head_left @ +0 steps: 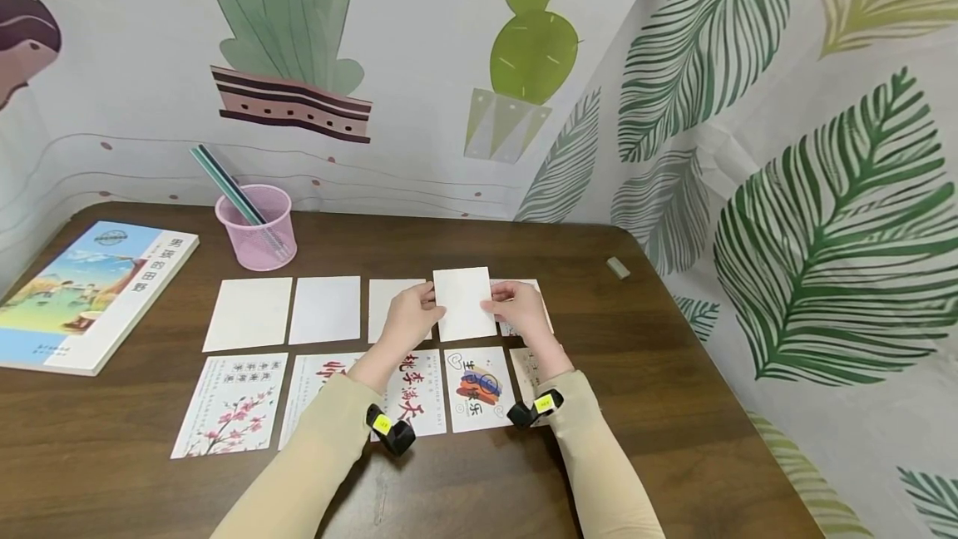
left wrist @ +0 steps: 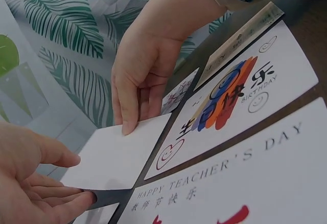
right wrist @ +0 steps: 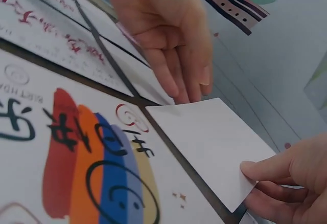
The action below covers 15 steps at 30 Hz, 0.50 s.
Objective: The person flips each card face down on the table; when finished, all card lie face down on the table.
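Observation:
A blank white card (head_left: 462, 304) is held up between my two hands over the back row of cards. My left hand (head_left: 407, 318) grips its left edge, with the thumb (left wrist: 69, 157) above and the fingers below. My right hand (head_left: 522, 310) pinches the opposite edge; its thumb (right wrist: 250, 170) lies on the white face. Just in front lies a birthday card (head_left: 479, 389) with colourful brush strokes. A card with red writing (head_left: 419, 398) lies left of it, and a beige card (head_left: 525, 368) is partly hidden by my right wrist.
More white cards (head_left: 247, 314) lie in the back row. A blossom card (head_left: 232, 406) sits front left. Behind them stands a pink mesh pen cup (head_left: 258, 231) with pencils. A book (head_left: 90, 298) lies far left, an eraser (head_left: 618, 268) at the back right.

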Tool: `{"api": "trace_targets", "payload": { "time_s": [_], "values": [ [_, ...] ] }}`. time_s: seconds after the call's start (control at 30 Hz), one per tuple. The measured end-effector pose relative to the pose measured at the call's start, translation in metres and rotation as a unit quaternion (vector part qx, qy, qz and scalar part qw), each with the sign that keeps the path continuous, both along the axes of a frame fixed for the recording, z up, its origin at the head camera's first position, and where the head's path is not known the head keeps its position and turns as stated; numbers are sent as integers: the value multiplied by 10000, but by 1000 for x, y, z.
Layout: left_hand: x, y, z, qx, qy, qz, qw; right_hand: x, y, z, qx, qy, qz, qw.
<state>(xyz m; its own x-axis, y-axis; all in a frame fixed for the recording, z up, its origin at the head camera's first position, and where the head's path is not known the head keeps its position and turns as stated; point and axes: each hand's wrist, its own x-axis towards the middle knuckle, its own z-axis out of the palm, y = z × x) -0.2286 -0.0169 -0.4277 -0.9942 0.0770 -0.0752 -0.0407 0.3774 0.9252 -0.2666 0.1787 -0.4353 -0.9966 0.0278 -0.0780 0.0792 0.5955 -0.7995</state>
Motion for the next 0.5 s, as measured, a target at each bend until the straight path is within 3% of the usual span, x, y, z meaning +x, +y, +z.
{"api": "trace_targets", "payload": {
  "time_s": [0.5],
  "values": [
    [3,2,3,-209,4,-83,9997,3,-9,-2,914,268,-104,9954]
  ]
}}
